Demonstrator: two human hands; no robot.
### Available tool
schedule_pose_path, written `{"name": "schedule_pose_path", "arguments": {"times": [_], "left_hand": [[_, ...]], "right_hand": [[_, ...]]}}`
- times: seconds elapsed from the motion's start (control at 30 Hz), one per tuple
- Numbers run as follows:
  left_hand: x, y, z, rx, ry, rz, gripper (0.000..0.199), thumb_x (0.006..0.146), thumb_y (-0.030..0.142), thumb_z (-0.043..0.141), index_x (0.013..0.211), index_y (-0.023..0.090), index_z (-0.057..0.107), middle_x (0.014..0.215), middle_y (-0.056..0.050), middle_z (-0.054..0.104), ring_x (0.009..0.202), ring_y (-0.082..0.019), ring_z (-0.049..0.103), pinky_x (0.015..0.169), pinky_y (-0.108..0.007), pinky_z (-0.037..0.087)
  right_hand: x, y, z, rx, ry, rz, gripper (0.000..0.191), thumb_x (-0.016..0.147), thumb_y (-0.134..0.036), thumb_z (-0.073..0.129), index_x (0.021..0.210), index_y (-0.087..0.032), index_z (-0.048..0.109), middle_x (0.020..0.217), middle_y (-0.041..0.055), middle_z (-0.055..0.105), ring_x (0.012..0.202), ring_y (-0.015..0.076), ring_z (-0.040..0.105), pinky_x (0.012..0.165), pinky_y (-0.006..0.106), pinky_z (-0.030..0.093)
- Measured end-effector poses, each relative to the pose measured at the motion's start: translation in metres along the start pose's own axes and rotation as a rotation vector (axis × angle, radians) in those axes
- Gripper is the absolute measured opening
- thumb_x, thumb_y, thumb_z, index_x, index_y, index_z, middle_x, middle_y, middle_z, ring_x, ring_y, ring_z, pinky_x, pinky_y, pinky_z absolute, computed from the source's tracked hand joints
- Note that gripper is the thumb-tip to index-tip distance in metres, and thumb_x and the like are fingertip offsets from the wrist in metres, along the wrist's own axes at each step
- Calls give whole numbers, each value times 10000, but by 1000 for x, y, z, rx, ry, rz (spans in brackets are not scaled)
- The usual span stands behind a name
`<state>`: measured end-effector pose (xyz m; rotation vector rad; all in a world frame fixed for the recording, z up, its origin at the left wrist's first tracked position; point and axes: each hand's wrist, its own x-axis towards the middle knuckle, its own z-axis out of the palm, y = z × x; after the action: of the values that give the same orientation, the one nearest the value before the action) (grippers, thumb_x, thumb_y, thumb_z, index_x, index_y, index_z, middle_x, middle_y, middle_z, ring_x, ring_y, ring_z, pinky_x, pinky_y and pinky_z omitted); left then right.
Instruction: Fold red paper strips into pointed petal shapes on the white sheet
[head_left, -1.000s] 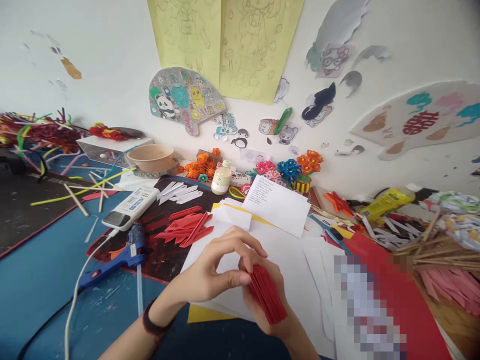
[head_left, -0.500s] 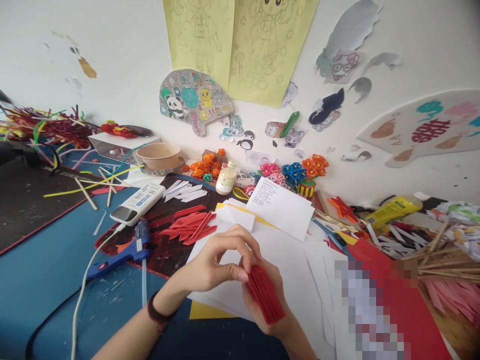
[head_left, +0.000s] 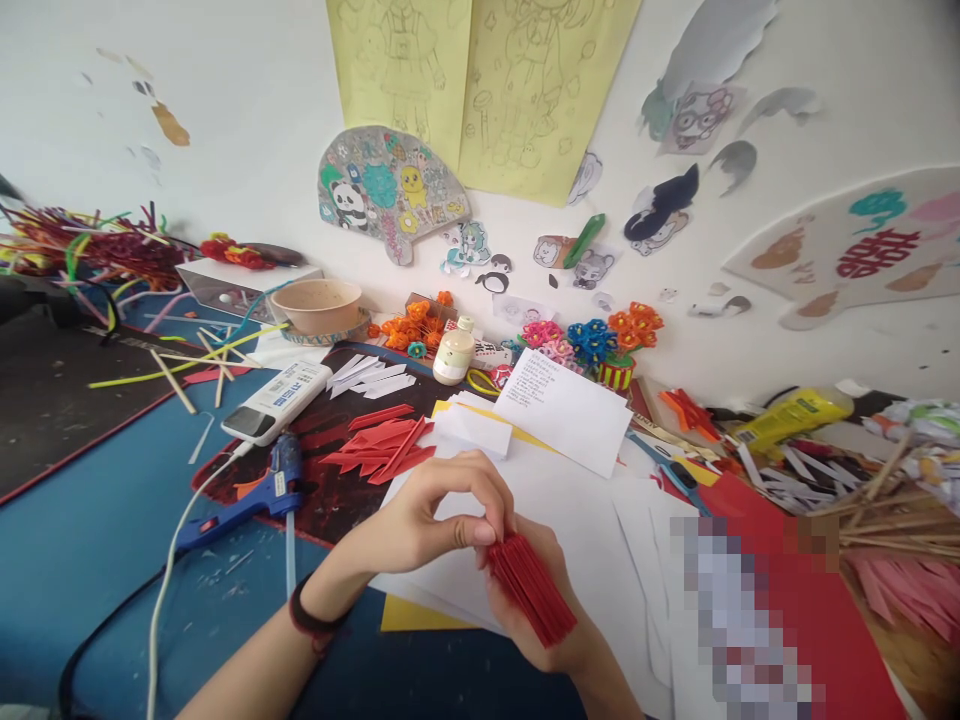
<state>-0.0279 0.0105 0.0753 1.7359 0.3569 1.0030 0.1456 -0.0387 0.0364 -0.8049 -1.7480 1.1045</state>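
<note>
A thick stack of red folded paper strips (head_left: 532, 590) lies in my right hand (head_left: 551, 560), whose fingers are wrapped round it, mostly hidden behind the stack. Thumb and forefinger of my left hand (head_left: 442, 510) pinch at the stack's upper left end. A dark band circles my left wrist. Beyond my hands, loose red folded strips (head_left: 382, 445) lie in a pile on the dark mat, with white strips (head_left: 367, 378) behind them. White paper sheets (head_left: 577, 530) are spread beneath my hands.
A blue glue gun (head_left: 281, 485) and a white power bank (head_left: 277, 403) with its cable lie at the left. A glue bottle (head_left: 454, 352), a bowl (head_left: 315, 305) and paper flowers (head_left: 592, 343) stand near the wall. Red paper (head_left: 810, 580) is at the right.
The red stack looks more fanned out and has turned slightly in my right hand. My left fingertips remain at its upper end. The view has shifted slightly.
</note>
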Motion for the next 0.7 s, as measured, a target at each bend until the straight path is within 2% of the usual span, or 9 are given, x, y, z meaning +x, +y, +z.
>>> {"name": "schedule_pose_path", "arguments": {"times": [0.2, 0.47, 0.7], "left_hand": [[1, 3, 0, 55, 39, 15, 46, 849, 179, 646, 824, 142, 639, 829, -69, 647, 826, -165, 585, 814, -315, 446], [2, 4, -2, 91, 13, 56, 62, 832, 197, 674, 808, 143, 657, 819, -72, 656, 805, -163, 595, 795, -312, 453], [0, 4, -4, 99, -25, 39, 80, 848, 224, 655, 836, 151, 687, 832, -81, 667, 806, -173, 604, 816, -328, 456]], "right_hand": [[2, -2, -1, 4, -14, 3, 267, 648, -11, 522, 820, -215, 517, 741, -36, 517, 626, 109, 470, 572, 233, 368], [1, -3, -3, 2, -42, -6, 247, 657, -36, 537, 833, -208, 516, 754, -30, 531, 621, 111, 481, 568, 234, 372], [2, -3, -2, 9, -36, -3, 233, 674, -38, 550, 832, -208, 536, 746, -26, 551, 624, 118, 506, 563, 230, 387]]}}
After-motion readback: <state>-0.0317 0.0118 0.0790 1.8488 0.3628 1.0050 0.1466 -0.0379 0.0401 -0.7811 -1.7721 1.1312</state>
